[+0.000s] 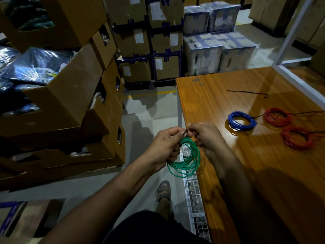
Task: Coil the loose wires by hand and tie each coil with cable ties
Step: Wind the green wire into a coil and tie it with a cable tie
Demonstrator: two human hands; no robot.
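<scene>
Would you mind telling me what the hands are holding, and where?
Both hands, left and right, hold the green wire coil at its top, fingers pinching a dark tie there.

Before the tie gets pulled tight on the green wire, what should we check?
1. Green coil held: ok, left hand grips it.
2. Loops gathered together: ok, they hang as one bundle.
3. Cable tie wrapped round the loops: cannot tell, it is dark and blurred between the fingers.
4. Right hand pinching at the tie: ok.
5. Room on the table to put it down: ok, beside the blue coil.
6. Spare tie ready: ok, lies on the table.
</scene>
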